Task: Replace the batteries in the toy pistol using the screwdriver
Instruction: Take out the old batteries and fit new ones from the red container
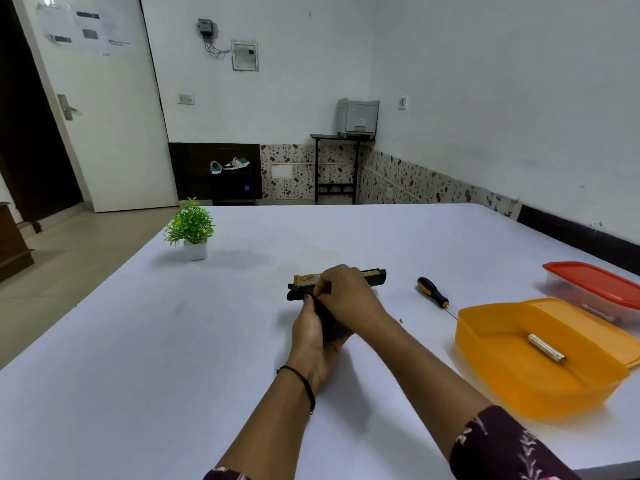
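Left hand [311, 337] gripped the black-and-gold plastic toy pistol [375, 275], right hand [346, 296] pinching it; pressing it flat on the white worktop [207, 341] seemed wise.

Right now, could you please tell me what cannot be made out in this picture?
Head view, toy pistol: grip hidden by the left hand and right hand.
Head view, red-lidded container: cut off by the right edge; contents blurred.
Head view, dark speck: too small to identify.
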